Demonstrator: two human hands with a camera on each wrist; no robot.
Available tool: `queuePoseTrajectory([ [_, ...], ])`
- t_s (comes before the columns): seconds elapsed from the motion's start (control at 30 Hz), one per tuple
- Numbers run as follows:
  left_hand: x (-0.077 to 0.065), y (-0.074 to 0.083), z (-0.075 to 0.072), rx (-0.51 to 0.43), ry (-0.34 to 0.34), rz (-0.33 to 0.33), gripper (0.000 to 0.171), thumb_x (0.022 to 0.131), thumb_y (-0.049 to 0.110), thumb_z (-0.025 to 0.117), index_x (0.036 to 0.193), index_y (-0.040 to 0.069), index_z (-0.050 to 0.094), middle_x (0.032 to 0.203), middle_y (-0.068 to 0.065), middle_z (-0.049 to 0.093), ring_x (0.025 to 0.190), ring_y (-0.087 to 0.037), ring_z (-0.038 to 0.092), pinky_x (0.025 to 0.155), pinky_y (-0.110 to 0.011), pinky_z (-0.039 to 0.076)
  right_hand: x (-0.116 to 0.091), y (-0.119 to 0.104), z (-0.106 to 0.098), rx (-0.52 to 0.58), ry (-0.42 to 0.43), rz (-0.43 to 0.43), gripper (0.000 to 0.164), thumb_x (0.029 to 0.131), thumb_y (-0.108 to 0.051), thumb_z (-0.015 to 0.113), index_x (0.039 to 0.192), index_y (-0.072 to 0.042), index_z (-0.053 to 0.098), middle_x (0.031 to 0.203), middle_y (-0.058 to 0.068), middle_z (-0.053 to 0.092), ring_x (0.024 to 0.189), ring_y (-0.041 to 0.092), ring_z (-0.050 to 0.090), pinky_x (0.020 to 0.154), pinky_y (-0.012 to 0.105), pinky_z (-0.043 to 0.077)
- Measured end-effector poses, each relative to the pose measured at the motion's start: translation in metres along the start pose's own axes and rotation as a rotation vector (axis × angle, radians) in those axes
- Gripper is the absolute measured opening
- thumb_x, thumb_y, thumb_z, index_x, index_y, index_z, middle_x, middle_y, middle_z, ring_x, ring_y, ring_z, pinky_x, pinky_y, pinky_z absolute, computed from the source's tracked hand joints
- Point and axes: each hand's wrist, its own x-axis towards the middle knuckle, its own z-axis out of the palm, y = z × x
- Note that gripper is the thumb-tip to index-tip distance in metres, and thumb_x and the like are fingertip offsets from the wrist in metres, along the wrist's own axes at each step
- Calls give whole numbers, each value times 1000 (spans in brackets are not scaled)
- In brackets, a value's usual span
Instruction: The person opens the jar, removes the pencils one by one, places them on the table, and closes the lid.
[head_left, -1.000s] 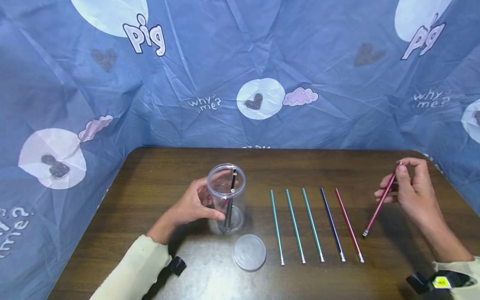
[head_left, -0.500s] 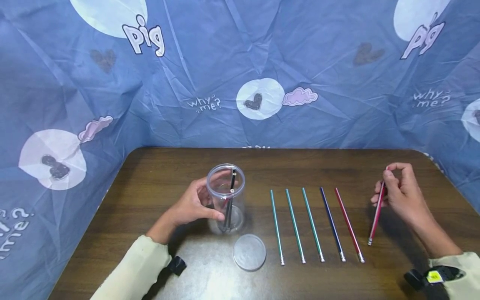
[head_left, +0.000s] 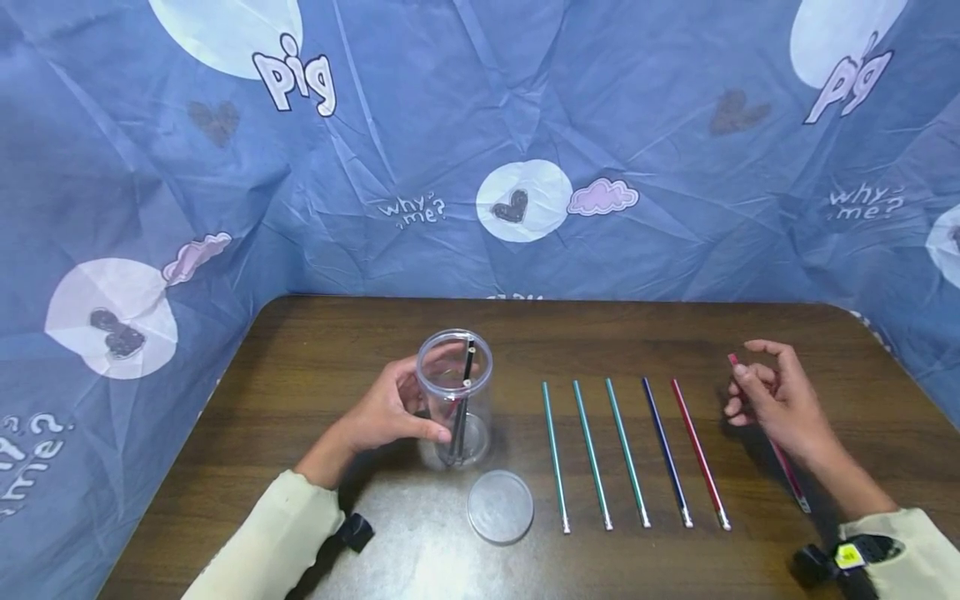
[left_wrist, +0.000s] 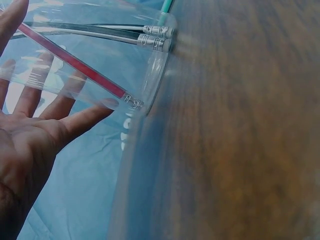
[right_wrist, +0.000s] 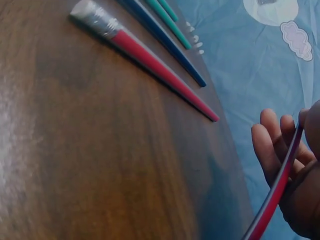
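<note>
My left hand [head_left: 382, 408] grips the side of an upright clear plastic jar [head_left: 482, 417], fingers behind it and thumb in front. Two black pencils [left_wrist: 90, 30] and a red pencil [left_wrist: 75, 61] lean inside, eraser ends down. On the right, my right hand [head_left: 780, 408] pinches another red pencil [head_left: 786, 471] near its upper end. This pencil slants under the palm, its eraser end toward me; the palm hides its middle part in the head view. A red pencil [head_left: 699, 450] lies on the table left of that hand.
A blue pencil [head_left: 667, 450] and three teal pencils [head_left: 589, 454] continue the row leftward, eraser ends toward me. A round, translucent lid [head_left: 501, 507] lies in front of the jar. Beyond the far edge of the wooden table [head_left: 337, 321] hangs a blue printed cloth [head_left: 405, 258].
My right hand has moved left and nearer, lowering. The pencil in it has swung, its eraser end now pointing right under the palm. The left hand and jar stay put.
</note>
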Motion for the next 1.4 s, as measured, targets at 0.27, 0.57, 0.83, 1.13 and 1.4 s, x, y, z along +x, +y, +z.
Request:
queuePoseTrajectory([
  [0.27, -1, -1, -1, 5, 4, 10, 96, 67, -13, 83, 150, -6, 33, 140, -22, 55, 124, -42, 54, 97, -45, 51, 2, 1, 2, -260, 95, 44, 27, 104, -5, 48, 125, -19, 39, 77, -4, 67, 63, 6, 68, 54, 25, 58],
  [0.57, -3, 0, -2, 21, 6, 3, 96, 68, -13, 83, 150, -6, 33, 140, -33, 49, 124, -35, 56, 95, -43, 53, 9, -7, 10, -224, 230, 111, 17, 105, -6, 45, 115, -18, 39, 76, -15, 68, 65, 1, 68, 54, 20, 57],
  [0.83, -2, -1, -2, 0, -8, -2, 95, 68, -14, 82, 150, -5, 34, 141, -32, 49, 125, -43, 53, 97, -48, 50, 8, -5, 17, -322, 239, 193, 12, 105, -9, 44, 115, -9, 37, 75, -17, 67, 66, -1, 67, 55, 21, 57],
  [1.13, -1, -1, -2, 16, 0, -4, 96, 68, -13, 83, 149, -6, 34, 139, -23, 55, 123, -40, 55, 94, -45, 53, 3, -2, 25, -400, 238, 294, 33, 103, -10, 50, 126, 8, 35, 82, 8, 74, 65, 2, 67, 57, 23, 58],
  [1.4, -1, -1, -2, 19, -1, -6, 96, 68, -12, 84, 150, -5, 34, 139, -24, 55, 124, -46, 52, 95, -45, 53, 0, -6, 24, -658, 298, 243, 28, 100, -17, 54, 117, 5, 48, 82, 11, 75, 61, -17, 54, 65, 18, 39],
])
